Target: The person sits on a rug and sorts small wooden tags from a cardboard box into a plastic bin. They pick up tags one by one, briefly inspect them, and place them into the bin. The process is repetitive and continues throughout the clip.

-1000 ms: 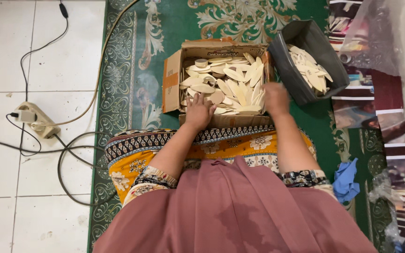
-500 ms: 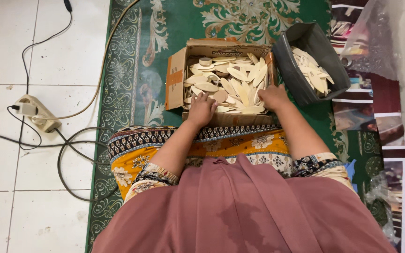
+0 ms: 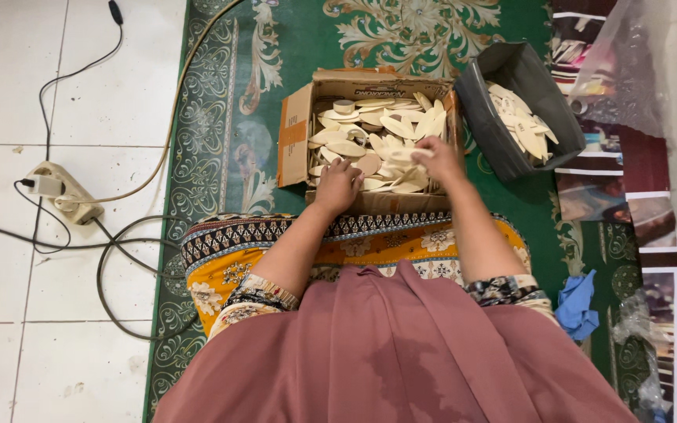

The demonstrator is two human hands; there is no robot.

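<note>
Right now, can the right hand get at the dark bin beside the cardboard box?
Probably yes. The right hand sits in the cardboard box, holding some pale oval pieces, at the side nearest the dark bin. The bin is open-topped and tilted toward the box, with nothing between them but the box wall.

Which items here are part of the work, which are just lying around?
In use: left hand and right hand in the cardboard box of flat wooden pieces; dark bin holding more.
Lying about: power strip, black cable, blue cloth, clear plastic bag.
</note>
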